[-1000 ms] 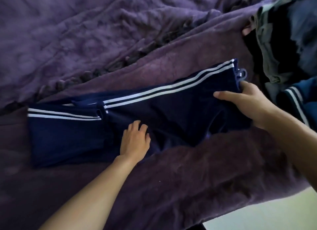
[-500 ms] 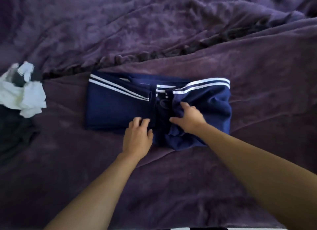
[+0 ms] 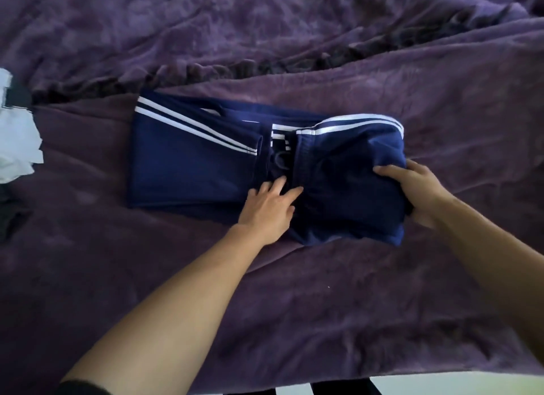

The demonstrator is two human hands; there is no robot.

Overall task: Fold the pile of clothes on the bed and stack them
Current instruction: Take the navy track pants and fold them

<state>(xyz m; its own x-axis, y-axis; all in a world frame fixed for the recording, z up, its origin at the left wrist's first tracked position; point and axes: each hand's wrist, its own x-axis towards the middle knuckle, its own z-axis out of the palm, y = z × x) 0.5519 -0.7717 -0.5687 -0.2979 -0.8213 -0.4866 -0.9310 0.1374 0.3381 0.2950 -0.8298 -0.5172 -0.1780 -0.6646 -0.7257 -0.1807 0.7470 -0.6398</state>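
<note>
Navy track pants [image 3: 191, 162] with white side stripes lie folded across the middle of the purple bed. Their right end is doubled over towards the centre into a thick bundle. My left hand [image 3: 269, 207] presses flat on the pants at the middle, fingers spread, beside the fold's edge. My right hand [image 3: 418, 191] grips the right edge of the folded bundle, thumb on top and fingers underneath.
A purple fuzzy blanket [image 3: 323, 291] covers the bed, with a bunched ridge running behind the pants. White and dark clothes [image 3: 14, 141] lie at the far left edge. The bed's near edge and a strip of pale floor [image 3: 441, 386] show at the bottom right.
My right hand carried the waist end of the pants leftward over the middle, then shifted to the bundle's right edge. My left hand stayed pressing at the centre. The view swung left, away from the pile.
</note>
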